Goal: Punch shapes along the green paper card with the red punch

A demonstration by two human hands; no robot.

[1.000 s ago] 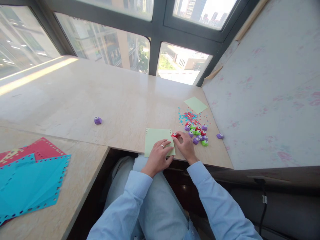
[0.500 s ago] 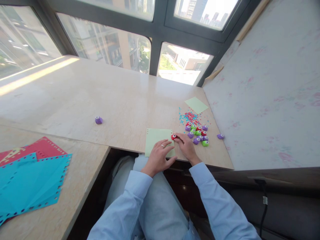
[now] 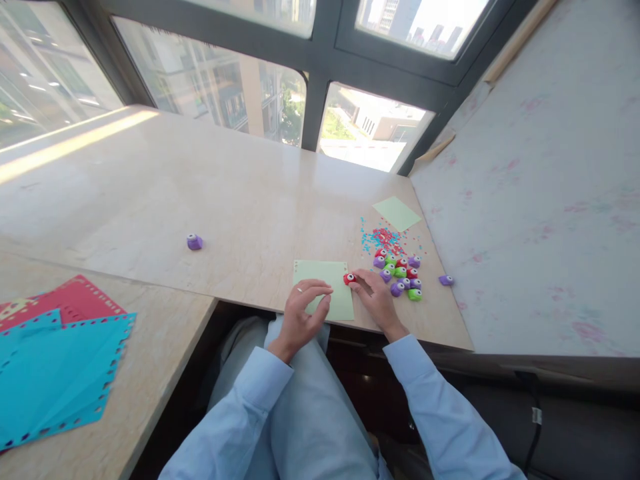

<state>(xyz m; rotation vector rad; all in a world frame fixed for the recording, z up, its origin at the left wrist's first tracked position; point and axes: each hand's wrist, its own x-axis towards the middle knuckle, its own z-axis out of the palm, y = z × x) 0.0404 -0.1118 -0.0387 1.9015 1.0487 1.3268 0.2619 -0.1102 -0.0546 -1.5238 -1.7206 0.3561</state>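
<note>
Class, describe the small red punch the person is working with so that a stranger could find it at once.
Start at the pale green sheet at the stone counter's near edge. At its right edge, at the right hand's fingertips, sits the red punch. Unlike the punch cluster further right, it touches paper.

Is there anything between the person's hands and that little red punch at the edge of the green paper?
Nothing visible. The right hand already has its fingertips at the red punch, which sits on the right edge of the green paper. The left hand rests on the same sheet, with only bare paper between it and the punch.
</note>
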